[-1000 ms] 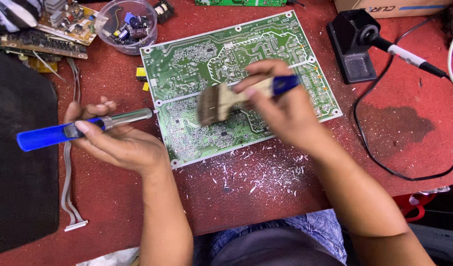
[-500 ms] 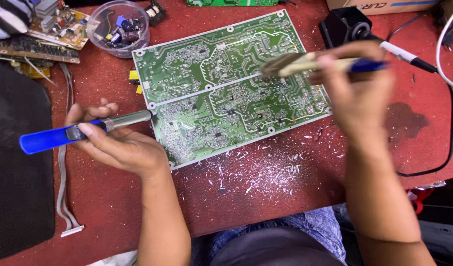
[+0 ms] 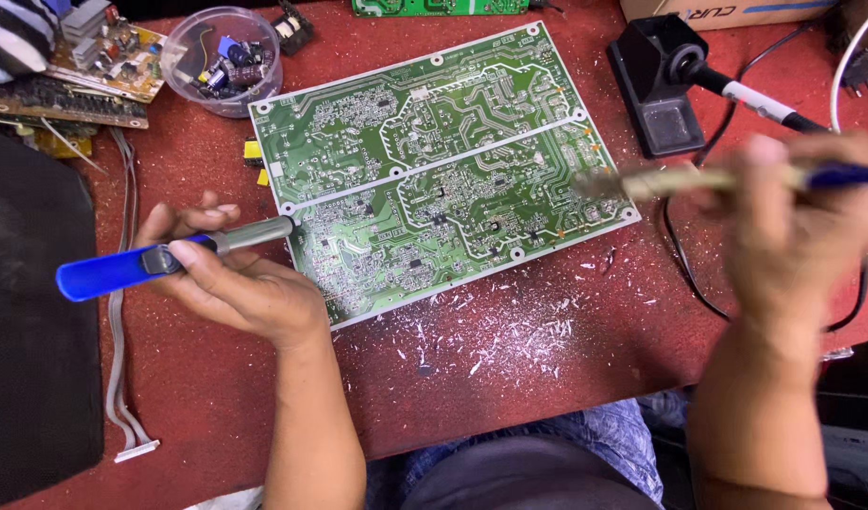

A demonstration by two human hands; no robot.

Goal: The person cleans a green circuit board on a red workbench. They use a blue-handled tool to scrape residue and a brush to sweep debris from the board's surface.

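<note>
Red, gritty bench top [image 3: 217, 397] fills the view, and everything on it can be placed from the big green circuit board [image 3: 434, 161] lying solder-side up at its middle, its long axis running from the lower left up to the upper right. Left of the board, the left hand [image 3: 236, 283] is closed around a blue-handled tool [image 3: 160, 257]; the tool's long axis lies nearly level, and its metal tip points right and sits just at the board's left edge. Right of the board, raised clear of it, the right hand [image 3: 793, 227] is curled around a brush [image 3: 717, 178] with a blue-ended handle. The brush also lies nearly level, bristles pointing left over the board's right edge; it is blurred. So the left hand is the nearer one to the board. Above the board's right end stands a black iron stand [image 3: 656, 85]. Above its left end sits a clear tub of parts [image 3: 221, 57]. Below the board, white shavings [image 3: 510, 331] are scattered.
</note>
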